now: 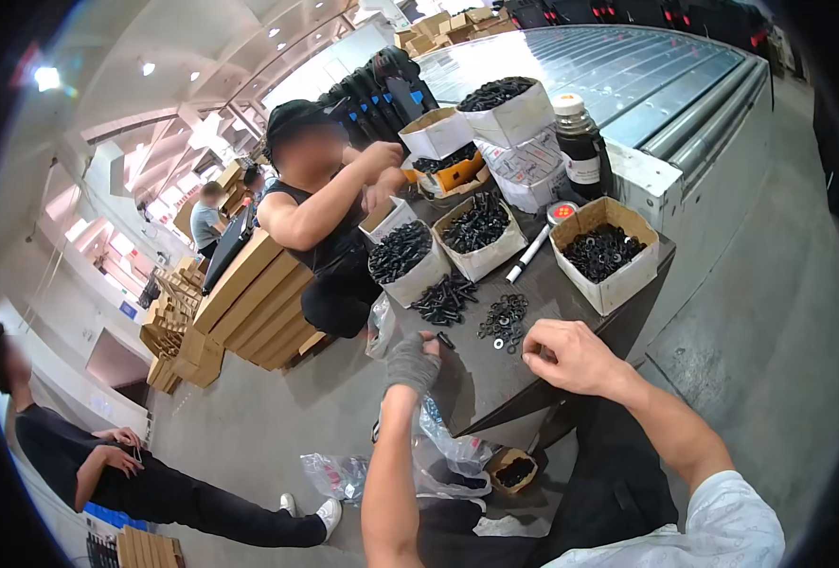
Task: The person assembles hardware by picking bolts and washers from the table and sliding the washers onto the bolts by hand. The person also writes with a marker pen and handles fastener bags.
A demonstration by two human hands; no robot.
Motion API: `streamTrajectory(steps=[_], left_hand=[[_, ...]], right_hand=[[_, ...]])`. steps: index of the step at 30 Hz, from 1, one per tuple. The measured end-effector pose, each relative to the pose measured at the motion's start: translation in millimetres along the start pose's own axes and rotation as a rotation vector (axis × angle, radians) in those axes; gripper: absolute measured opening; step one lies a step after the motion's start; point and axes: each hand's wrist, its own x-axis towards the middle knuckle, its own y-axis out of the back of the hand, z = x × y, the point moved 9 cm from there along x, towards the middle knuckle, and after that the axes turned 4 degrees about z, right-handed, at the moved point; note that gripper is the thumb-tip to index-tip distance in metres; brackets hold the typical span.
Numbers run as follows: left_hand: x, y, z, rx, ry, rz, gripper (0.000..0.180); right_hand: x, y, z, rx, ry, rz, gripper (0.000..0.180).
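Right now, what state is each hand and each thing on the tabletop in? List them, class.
Left hand: grey-gloved, fingers curled, black piece at its fingertips
Right hand: bare, fingers curled; grip unclear
Washers: loose, in a small pile
Black parts: loose, heaped
Washer box: open, partly filled
Middle box: open, heaped with black parts
Bottle: capped, standing
White pen: lying down
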Motion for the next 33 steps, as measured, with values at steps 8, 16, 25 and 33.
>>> streamTrajectory(steps=[8, 16, 25, 33], left_hand=[[8.4, 16.3, 55.1, 0.201, 0.04, 0.009, 0.034], [9.2, -23.3, 26.7, 0.106, 0.093, -0.155, 0.036], [-52.6, 7.4, 31.2, -0.646, -0.045, 0.044, 0.029], [-127.1, 55.1, 38.0, -1.081, 0.202, 0.116, 0.018]], right_hand=[[3.4, -5.1, 9.5, 0.04, 0.112, 0.093, 0.011], [-6.9, -0.2, 9.3, 0.095, 0.075, 0.2, 0.01], [-11.8, -25.5, 15.0, 0.578, -0.242, 0.007, 0.008], [14.5, -77.2, -31.2, 0.745, -0.239, -0.156, 0.017]])
